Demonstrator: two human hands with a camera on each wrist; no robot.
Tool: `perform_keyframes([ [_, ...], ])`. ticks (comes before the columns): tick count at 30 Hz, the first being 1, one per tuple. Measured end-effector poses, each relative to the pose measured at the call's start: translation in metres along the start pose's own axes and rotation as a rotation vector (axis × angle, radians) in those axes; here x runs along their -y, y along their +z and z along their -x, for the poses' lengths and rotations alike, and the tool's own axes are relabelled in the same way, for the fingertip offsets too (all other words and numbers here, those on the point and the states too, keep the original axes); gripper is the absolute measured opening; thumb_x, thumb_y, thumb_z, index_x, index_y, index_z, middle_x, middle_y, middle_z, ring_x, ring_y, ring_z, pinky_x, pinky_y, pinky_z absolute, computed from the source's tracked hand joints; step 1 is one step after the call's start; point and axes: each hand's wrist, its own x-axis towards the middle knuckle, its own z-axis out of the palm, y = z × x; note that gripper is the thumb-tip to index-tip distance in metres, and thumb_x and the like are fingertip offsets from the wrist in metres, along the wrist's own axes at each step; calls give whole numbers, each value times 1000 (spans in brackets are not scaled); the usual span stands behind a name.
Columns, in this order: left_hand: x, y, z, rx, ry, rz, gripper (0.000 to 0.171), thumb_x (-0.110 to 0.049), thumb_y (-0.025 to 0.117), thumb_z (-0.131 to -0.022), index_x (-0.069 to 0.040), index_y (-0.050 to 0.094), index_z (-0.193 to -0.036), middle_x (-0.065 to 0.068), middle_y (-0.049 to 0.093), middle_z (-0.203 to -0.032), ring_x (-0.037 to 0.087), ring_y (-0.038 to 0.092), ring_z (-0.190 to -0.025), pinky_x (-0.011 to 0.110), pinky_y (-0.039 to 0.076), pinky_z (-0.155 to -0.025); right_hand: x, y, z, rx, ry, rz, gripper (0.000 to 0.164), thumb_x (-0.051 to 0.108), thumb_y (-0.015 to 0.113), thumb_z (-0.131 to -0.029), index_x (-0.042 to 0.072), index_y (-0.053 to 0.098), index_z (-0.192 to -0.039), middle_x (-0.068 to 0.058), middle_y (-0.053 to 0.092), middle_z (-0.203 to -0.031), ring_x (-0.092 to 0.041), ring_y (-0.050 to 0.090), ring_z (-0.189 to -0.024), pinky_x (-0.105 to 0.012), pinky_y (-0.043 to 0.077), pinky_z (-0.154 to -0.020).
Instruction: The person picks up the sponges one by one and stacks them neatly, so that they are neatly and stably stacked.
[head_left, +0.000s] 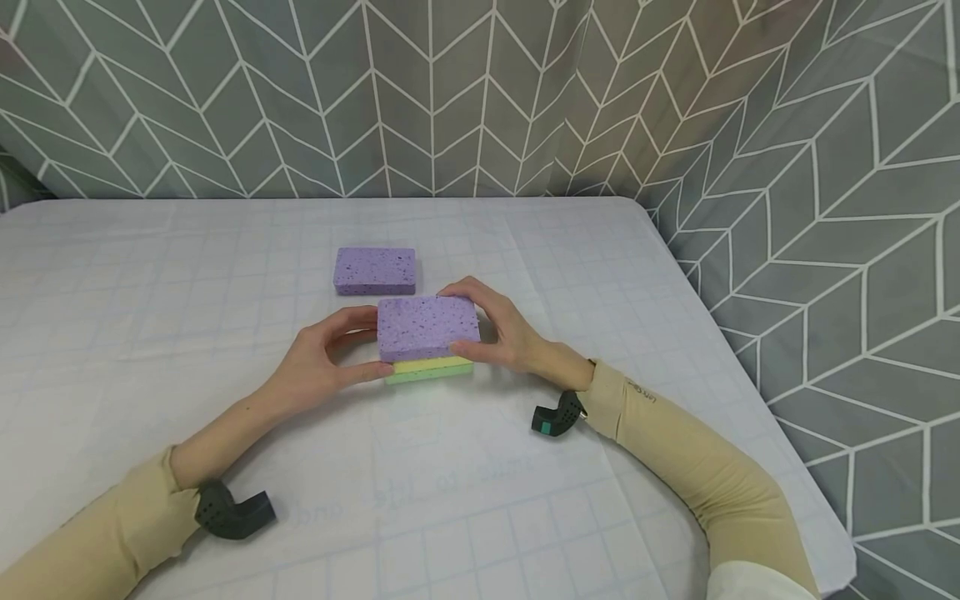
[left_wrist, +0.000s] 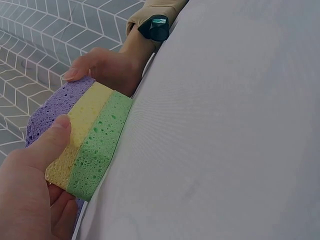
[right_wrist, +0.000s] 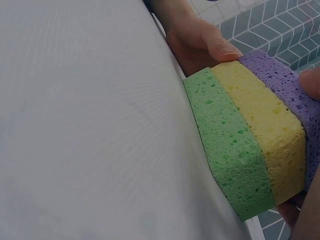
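Three sponges lie flat in a stack on the table: a green sponge [left_wrist: 100, 145] underneath, a yellow sponge [right_wrist: 267, 125] in the middle, a purple sponge [head_left: 426, 325] on top. My right hand [head_left: 501, 329] pinches the purple one at its right end, thumb on the near side and fingers on the far side. From the left, my left hand [head_left: 318, 362] holds the yellow sponge, its thumb on the near edge close to the purple layer. Its other fingers are partly hidden behind the stack. Just beyond the stack lies a second purple sponge [head_left: 373, 268], untouched.
A white cloth with a faint grid covers the table [head_left: 465, 500]. Grey curtains [head_left: 405, 100] with white zigzag lines hang behind the far edge and along the right side. Each wrist wears a dark camera [head_left: 234, 510].
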Motion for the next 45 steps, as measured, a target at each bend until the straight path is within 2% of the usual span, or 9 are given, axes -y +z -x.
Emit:
perform_keyframes([
  [6, 0, -1, 1, -11, 5, 20, 69, -14, 84, -82, -12, 51, -143, 6, 57, -139, 13, 58, -124, 17, 45, -109, 0, 0, 0, 0, 3, -3, 62, 46, 62, -90, -1, 53, -129, -13, 60, -118, -22, 55, -106, -34, 48, -97],
  [12, 1, -2, 2, -26, 56, 44, 60, -8, 77, -87, -12, 52, -142, 7, 58, -137, 6, 57, -123, 18, 45, -110, 1, 0, 0, 3, -3, -10, 61, 44, 63, -89, -2, 53, -129, -14, 60, -118, -22, 55, -105, -34, 48, -97],
  [19, 2, -2, 1, -34, 88, 45, 57, -5, 75, -89, -10, 53, -141, 8, 59, -136, 5, 56, -123, 18, 46, -110, 1, 0, 0, 6, 6, -6, 62, 45, 62, -90, -1, 52, -130, -14, 59, -119, -22, 55, -106, -35, 48, -98],
  [31, 2, -5, -4, -99, 119, 28, 43, -4, 67, -94, -4, 56, -136, 11, 59, -135, 4, 55, -123, 19, 45, -111, 0, 0, 0, 6, 7, -10, 61, 43, 62, -89, -2, 52, -130, -14, 59, -119, -23, 55, -106, -34, 48, -98],
  [38, 7, -13, -9, -124, 154, 34, 43, 1, 67, -93, -2, 57, -135, 15, 60, -132, 7, 57, -122, 22, 47, -110, 0, 0, -1, 8, 0, -18, 60, 40, 63, -88, -2, 52, -130, -15, 59, -117, -23, 55, -105, -35, 48, -98],
  [45, 14, -24, -16, -199, 144, 5, 43, 3, 70, -90, -2, 60, -132, 15, 62, -129, 5, 59, -119, 21, 48, -109, 1, -1, -1, 10, 8, -19, 61, 42, 63, -89, -2, 52, -130, -14, 60, -118, -22, 55, -106, -35, 48, -99],
])
